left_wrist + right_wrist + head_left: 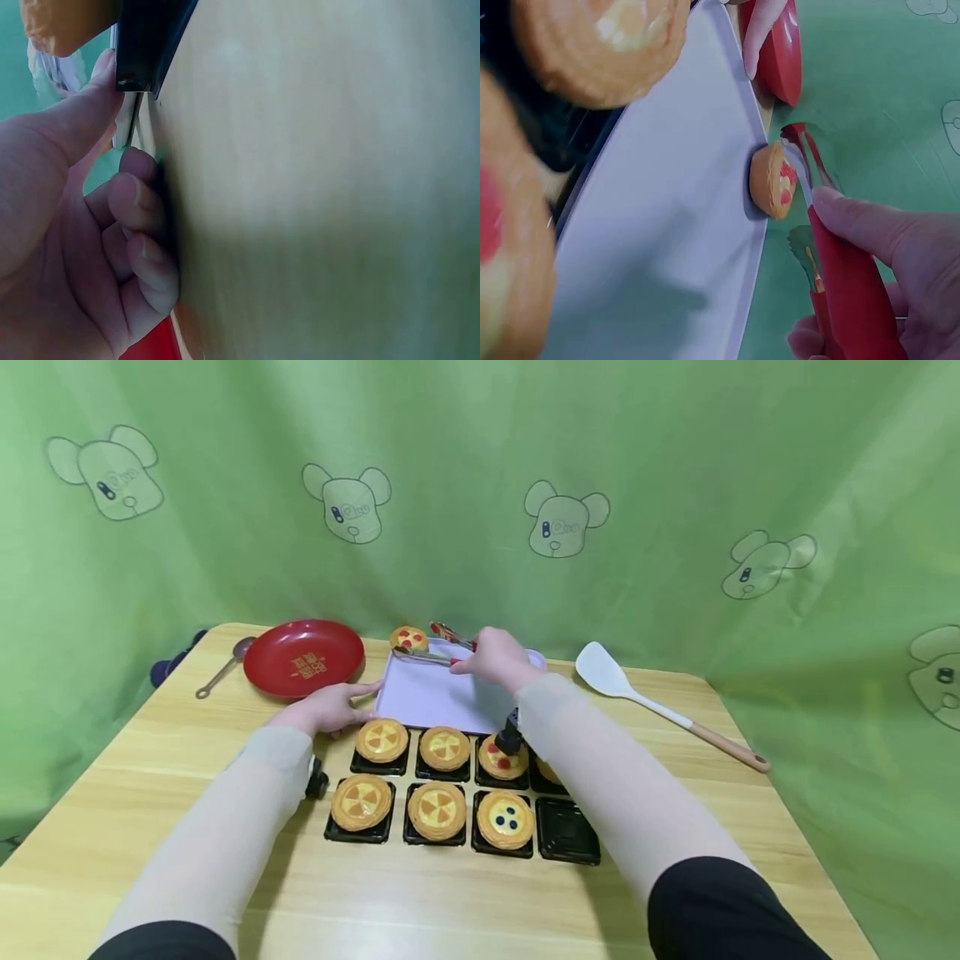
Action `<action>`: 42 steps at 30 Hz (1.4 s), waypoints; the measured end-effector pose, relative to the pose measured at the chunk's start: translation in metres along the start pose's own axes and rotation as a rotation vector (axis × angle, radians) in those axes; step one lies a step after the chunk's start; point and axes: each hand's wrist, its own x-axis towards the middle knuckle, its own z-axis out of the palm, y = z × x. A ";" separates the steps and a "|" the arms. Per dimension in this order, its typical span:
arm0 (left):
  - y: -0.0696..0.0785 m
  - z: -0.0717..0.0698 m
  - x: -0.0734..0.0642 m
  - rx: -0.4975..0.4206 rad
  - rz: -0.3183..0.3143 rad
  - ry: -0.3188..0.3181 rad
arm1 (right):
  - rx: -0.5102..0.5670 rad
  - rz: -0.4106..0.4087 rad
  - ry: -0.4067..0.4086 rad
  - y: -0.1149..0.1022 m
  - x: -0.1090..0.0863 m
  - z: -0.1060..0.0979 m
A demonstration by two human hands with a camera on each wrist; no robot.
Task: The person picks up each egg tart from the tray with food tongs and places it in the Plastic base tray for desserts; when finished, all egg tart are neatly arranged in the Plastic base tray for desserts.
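Observation:
My right hand (497, 658) holds red-handled tongs (847, 277) above the lavender tray (435, 697). The arms of the tongs stand apart. One tip is close beside a red-topped tart (409, 639) at the tray's far left corner; whether it touches cannot be told. On the tray's left edge rest the index finger and thumb of my left hand (326, 708), the other fingers curled below in the left wrist view. Several tarts sit in black square trays in two rows nearer me, among them a blueberry tart (505, 820) and a strawberry tart (501, 758).
A red plate (330, 652) lies at the back left, with a ladle (225, 667) beside it. On the right lies a white spatula (603, 670) with a wooden handle. One black square tray (567, 829) stands at the front row's right end. Green curtain (465, 568) hangs behind the table.

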 end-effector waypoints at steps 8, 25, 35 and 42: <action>-0.002 0.000 0.003 -0.006 0.010 -0.017 | 0.003 0.034 -0.006 -0.010 0.009 0.012; -0.003 -0.002 0.001 -0.007 0.025 -0.010 | 0.010 0.053 0.009 -0.017 0.015 0.029; -0.003 -0.002 0.003 0.003 0.015 -0.004 | -0.026 0.022 0.047 -0.014 0.015 0.022; -0.005 0.000 0.003 0.005 0.012 0.004 | 0.012 -0.005 0.029 -0.007 0.006 -0.001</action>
